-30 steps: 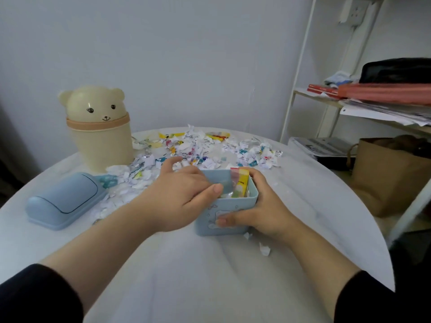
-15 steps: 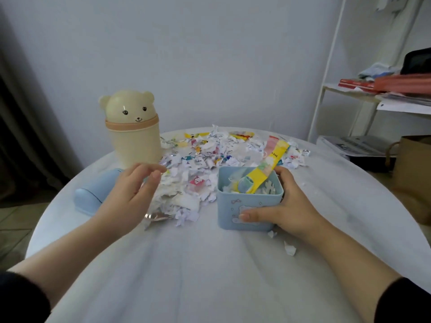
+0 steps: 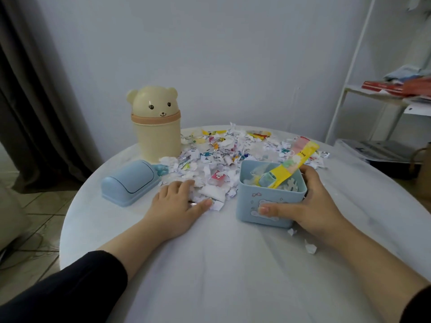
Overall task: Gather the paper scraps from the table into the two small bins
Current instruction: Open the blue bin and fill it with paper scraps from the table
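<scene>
1. Paper scraps (image 3: 221, 155), white and coloured shreds, lie heaped across the middle and far part of the round white tabletop (image 3: 210, 276).
2. The small square light-blue plastic bin (image 3: 268, 206) stands at the heap's near right edge. It holds some scraps and a long yellow wrapper (image 3: 293, 164) that leans out over its far right rim.
3. The right hand (image 3: 312, 206) grasps this bin, with the thumb pressed on the front wall and the fingers curled round the far right corner.
4. The left hand (image 3: 175, 206) lies palm down on the near edge of the heap. Its fingers are released and loosely spread over the scraps, and the thumb touches them.
5. The cream bear-shaped bin (image 3: 156, 134), domed head lid on, stands upright at the heap's far left. A light-blue swing lid (image 3: 129, 181) lies on the tabletop just in front of it.
6. Two stray white scraps (image 3: 310, 248) lie near the right wrist.
</scene>
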